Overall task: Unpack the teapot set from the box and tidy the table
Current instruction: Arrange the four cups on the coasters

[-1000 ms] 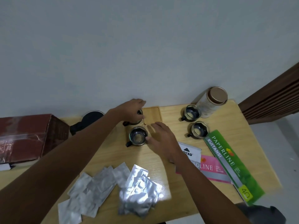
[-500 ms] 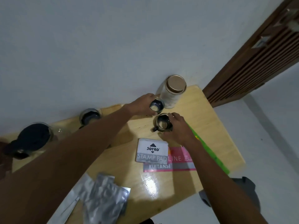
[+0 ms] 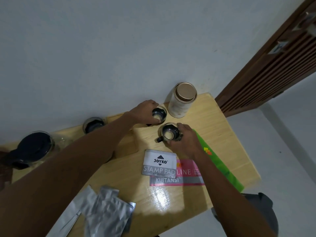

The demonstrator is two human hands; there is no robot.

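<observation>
Two small dark glass cups stand on the wooden table point(image 3: 227, 141) near its far right. My left hand point(image 3: 145, 112) grips the far cup point(image 3: 159, 115), next to the wall. My right hand point(image 3: 185, 141) holds the near cup point(image 3: 169, 134), whose black handle points left. A third cup point(image 3: 93, 126) stands alone further left by the wall. The glass teapot point(image 3: 34, 147) with a black lid sits at the far left. My left forearm hides the table part between them.
A tall cream canister point(image 3: 182, 100) with a bronze lid stands right of the far cup. A stamp pad box point(image 3: 159, 164), a pink receipt book point(image 3: 186, 175) and a green box point(image 3: 220, 166) lie near the right edge. Silver foil packets point(image 3: 102, 212) lie at the front.
Both hands left the two cups near the wooden coaster and moved right onto the two cups beside the canister. The view swung right, so the red box is out of sight.
</observation>
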